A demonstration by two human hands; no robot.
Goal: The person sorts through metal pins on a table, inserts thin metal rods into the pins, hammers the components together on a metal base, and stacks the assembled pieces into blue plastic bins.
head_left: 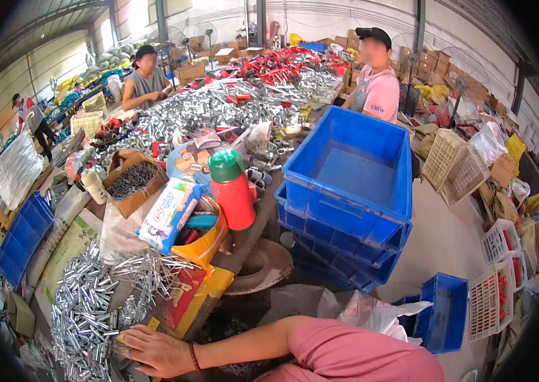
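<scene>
My right hand (158, 351) reaches in from the lower right, its back turned up and a dark red beaded bracelet on the wrist. Its fingers curl together at the right edge of a heap of short silvery metal tubes (85, 305); what they hold is hidden. Yellow shows around the fingertips. Just beyond the hand lies a bundle of thin metal rods (148, 270), beside a red and yellow cardboard sheet (187, 299). My left hand is out of view.
A red flask (234, 197) with a green lid stands near a packet of wipes (169, 213) and a carton of dark small parts (131, 181). Stacked blue crates (346, 184) rise at right. Two people stand around a large metal heap (212, 108).
</scene>
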